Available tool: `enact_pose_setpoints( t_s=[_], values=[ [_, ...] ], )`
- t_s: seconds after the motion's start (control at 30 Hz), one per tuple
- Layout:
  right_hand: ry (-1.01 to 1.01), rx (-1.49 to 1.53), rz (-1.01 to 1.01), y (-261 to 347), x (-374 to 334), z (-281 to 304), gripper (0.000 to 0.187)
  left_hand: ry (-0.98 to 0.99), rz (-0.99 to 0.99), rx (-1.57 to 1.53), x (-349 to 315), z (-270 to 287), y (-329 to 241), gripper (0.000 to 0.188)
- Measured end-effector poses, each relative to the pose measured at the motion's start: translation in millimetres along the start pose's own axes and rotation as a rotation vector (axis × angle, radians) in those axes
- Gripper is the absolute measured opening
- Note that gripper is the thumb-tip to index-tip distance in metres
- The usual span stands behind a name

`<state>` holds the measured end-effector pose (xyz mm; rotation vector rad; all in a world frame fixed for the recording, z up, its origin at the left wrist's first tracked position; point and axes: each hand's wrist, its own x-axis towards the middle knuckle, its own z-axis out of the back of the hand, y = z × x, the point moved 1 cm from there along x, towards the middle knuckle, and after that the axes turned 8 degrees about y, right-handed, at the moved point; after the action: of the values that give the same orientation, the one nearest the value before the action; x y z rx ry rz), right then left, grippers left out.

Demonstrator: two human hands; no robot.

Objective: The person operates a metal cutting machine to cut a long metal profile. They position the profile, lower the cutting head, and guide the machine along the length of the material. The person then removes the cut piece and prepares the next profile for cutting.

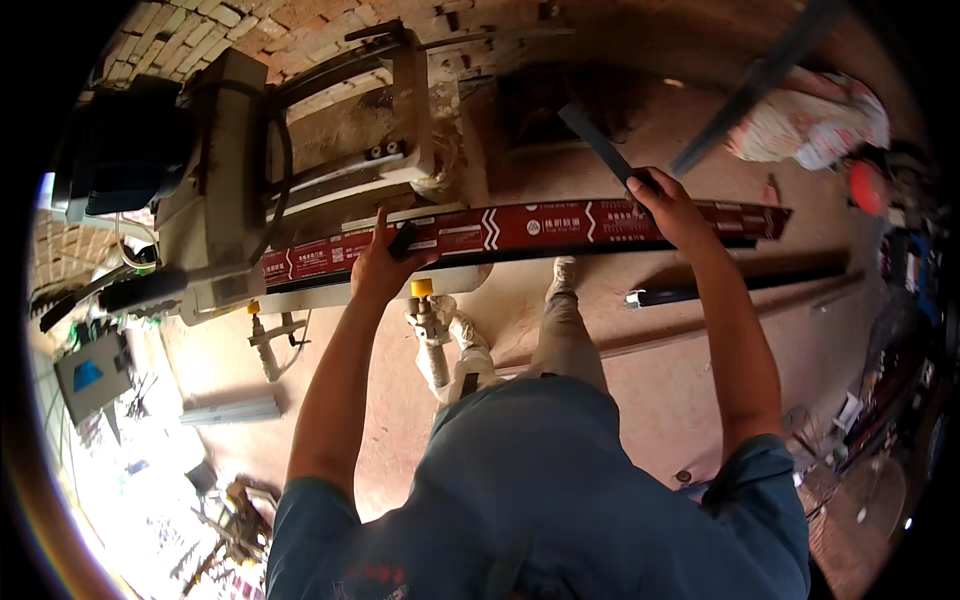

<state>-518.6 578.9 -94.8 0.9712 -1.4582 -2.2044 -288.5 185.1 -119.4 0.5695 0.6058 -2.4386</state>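
Note:
A long profile bar (515,228), wrapped in red printed film with white zigzags and dark along its near edge, lies across in front of me and reaches into the machine at left. My left hand (380,268) is at its near edge, index finger stretched forward, with a small black block (404,240) between finger and thumb. My right hand (672,208) is over the bar farther right. It grips a flat grey metal strip (597,140) with a dark end, tilted up to the far left; its fingers partly hide that end.
A saw-like machine (225,170) with a metal frame stands at left, yellow-topped clamp cylinders (424,310) below. A dark bar (765,95) slants in at upper right, near white sacks (815,125). Another black profile (740,288) lies on the floor beyond my feet.

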Motion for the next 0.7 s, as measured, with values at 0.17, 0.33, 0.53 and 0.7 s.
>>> enact_pose_setpoints(
  t_s=[0.17,0.33,0.53,0.7],
  values=[
    [0.487,-0.307,-0.19,-7.4,94.6,6.7,0.039,-0.084,0.062,-0.164,11.9,-14.5,9.3,0.099],
    [0.75,-0.232,-0.124,-79.4,152.6,-1.2,0.04,-0.097,0.171,-0.28,37.1,-11.2,-12.1,0.068],
    [0.946,-0.166,-0.113,-103.8,172.3,-33.8,0.032,-0.07,0.187,-0.4,39.4,-24.5,-12.2,0.04],
    [1.037,-0.087,-0.042,-118.9,171.0,-55.7,0.035,-0.06,0.266,-0.473,38.8,-27.8,-4.3,0.021]
  ],
)
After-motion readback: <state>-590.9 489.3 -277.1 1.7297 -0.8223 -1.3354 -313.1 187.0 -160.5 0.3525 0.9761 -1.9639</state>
